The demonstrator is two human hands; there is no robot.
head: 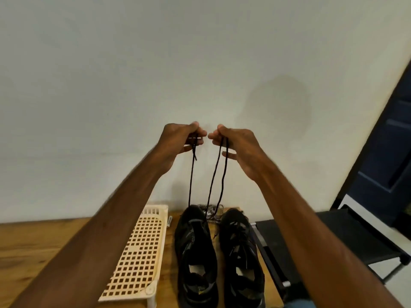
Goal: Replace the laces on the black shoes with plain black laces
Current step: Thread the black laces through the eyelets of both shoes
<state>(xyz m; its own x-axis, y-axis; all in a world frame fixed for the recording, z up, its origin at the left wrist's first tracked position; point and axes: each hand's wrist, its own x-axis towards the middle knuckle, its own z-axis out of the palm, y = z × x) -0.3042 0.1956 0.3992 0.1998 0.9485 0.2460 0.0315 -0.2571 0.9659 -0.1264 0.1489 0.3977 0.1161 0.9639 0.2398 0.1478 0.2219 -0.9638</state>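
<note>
Both hands are raised over the black shoes [195, 252], each gripping the plain black lace [189, 185].
The left hand [184, 138] curls its fingers round one end of the lace. The right hand [235, 145] pinches a loop of it, its lower fingers loosely spread. The strands hang down to the shoes, which stand toes to the wall near the wooden table's [33, 241] right edge. A black chair [355, 236] is just beyond that edge. A cream lattice rack [140, 252] lies just to their left, and striped laces [213, 211] lie behind the toes.

Plain pale wall [133, 63], wood table [33, 241] – black chair [360, 236] at rt
</note>
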